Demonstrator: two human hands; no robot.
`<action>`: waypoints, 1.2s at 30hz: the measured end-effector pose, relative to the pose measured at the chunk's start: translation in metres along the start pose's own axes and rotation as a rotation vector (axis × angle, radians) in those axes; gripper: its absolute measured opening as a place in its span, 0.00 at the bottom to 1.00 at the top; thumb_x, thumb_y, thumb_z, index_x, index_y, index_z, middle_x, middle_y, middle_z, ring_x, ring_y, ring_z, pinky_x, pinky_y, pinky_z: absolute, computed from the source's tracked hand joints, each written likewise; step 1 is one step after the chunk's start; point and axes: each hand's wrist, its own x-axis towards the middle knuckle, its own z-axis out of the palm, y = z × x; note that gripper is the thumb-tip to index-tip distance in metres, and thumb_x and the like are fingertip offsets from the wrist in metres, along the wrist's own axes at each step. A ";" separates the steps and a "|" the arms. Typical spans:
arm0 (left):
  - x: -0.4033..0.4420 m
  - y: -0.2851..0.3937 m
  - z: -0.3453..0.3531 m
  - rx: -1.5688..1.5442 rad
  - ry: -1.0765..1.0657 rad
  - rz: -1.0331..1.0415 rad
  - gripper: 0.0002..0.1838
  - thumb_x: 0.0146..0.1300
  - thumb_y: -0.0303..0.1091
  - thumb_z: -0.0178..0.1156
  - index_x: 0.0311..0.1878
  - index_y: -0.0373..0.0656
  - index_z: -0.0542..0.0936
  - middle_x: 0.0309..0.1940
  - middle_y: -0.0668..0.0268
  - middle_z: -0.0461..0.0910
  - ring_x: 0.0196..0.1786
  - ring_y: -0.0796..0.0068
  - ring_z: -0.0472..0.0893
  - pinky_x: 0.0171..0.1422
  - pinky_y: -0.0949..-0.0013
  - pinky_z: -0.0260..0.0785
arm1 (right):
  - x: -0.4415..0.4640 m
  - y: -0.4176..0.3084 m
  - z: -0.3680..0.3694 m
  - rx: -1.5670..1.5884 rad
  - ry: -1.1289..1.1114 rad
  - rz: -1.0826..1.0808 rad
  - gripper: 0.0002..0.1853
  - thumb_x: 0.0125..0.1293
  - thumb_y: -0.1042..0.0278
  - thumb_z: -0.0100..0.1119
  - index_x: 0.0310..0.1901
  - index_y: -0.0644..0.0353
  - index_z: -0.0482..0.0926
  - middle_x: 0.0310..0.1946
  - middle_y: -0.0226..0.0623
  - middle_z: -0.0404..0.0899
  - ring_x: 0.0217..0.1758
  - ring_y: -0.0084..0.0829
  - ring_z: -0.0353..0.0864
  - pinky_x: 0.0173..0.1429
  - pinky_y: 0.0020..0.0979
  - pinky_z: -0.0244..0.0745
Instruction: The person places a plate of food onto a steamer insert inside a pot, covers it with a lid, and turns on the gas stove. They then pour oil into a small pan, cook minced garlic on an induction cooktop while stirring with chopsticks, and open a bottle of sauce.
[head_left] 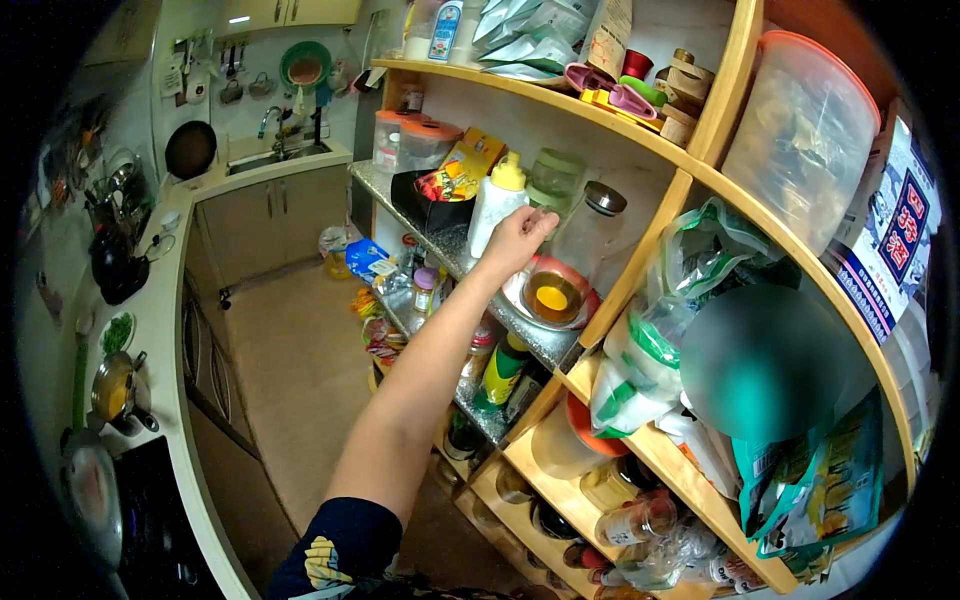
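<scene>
My left hand (525, 236) reaches over the grey speckled shelf (452, 255), with its fingers pinched together. Whatever sits between the fingertips, if anything, is too small to make out. Just left of the hand stands a white bottle with a yellow cap (497, 203). Behind the fingertips is a green-tinted glass jar (556, 176), and a clear jar with a metal lid (604, 200) stands to the right. Below the hand, a small round dish with something yellow in it (553, 297) rests on a red-and-white item. My right hand is out of view.
Left of the bottle is a black box with colourful packets (440, 195). Wooden shelves with jars and bags run down the right. A counter (185, 440) with a pan (112, 388) lies at the left, and a sink (255, 162) is at the back.
</scene>
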 end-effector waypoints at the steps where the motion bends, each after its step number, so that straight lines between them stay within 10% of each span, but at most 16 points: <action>1: 0.000 -0.001 0.001 -0.013 0.008 0.022 0.25 0.68 0.53 0.61 0.45 0.36 0.78 0.28 0.69 0.78 0.31 0.79 0.74 0.38 0.72 0.68 | 0.000 -0.001 0.001 0.007 0.002 0.002 0.17 0.70 0.54 0.55 0.43 0.60 0.83 0.35 0.45 0.84 0.38 0.44 0.83 0.44 0.44 0.77; 9: 0.003 0.009 0.003 -0.550 0.002 -0.100 0.21 0.62 0.56 0.66 0.33 0.49 0.73 0.19 0.83 0.61 0.19 0.90 0.57 0.22 0.80 0.46 | 0.008 0.004 0.001 0.024 -0.001 -0.008 0.16 0.70 0.55 0.56 0.43 0.61 0.83 0.33 0.44 0.84 0.37 0.42 0.83 0.43 0.43 0.77; 20: -0.043 0.083 -0.053 -0.500 0.282 0.048 0.21 0.62 0.56 0.66 0.32 0.50 0.73 0.20 0.83 0.63 0.20 0.91 0.58 0.23 0.81 0.47 | 0.032 0.015 0.013 -0.046 -0.078 -0.113 0.15 0.70 0.57 0.56 0.43 0.61 0.83 0.31 0.43 0.84 0.35 0.40 0.83 0.41 0.41 0.76; 36: -0.433 0.311 -0.113 0.168 0.863 0.125 0.15 0.63 0.43 0.68 0.36 0.43 0.75 0.32 0.78 0.75 0.35 0.90 0.69 0.42 0.82 0.62 | 0.112 -0.006 0.052 -0.559 -0.455 -0.468 0.14 0.70 0.60 0.56 0.42 0.63 0.82 0.29 0.40 0.83 0.33 0.36 0.82 0.39 0.40 0.76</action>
